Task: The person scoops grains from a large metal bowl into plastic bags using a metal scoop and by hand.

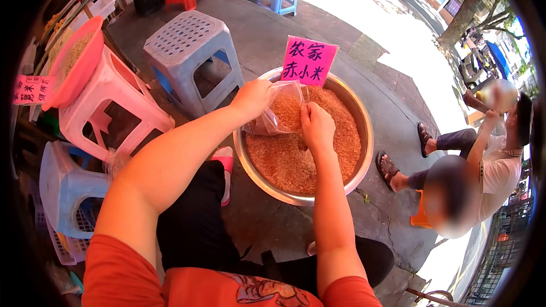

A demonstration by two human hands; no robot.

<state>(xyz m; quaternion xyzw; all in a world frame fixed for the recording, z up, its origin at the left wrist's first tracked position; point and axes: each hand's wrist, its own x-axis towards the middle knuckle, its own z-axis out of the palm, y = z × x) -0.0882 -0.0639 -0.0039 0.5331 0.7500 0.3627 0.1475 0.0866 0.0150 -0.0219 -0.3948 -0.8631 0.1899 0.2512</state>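
Observation:
A wide metal basin [367, 136] full of small reddish-brown grain [341, 108] stands on the ground in front of me. Over its far left part I hold a clear plastic bag [273, 122] with some of the same grain in it. My left hand [253, 99] is closed on the bag's upper left edge. At the bag's right edge, above the grain, my right hand [317, 128] is closed, its fingertips partly hidden. A pink sign [310, 59] with handwritten characters stands upright at the basin's far side, just beyond my hands.
A grey-blue plastic stool [190, 34] stands left of the basin. Further left, a pink stool [108, 99] bears a tilted red basin [94, 40] of pale grain, near a light blue stool [62, 182]. A person [495, 159] sits close by on the right.

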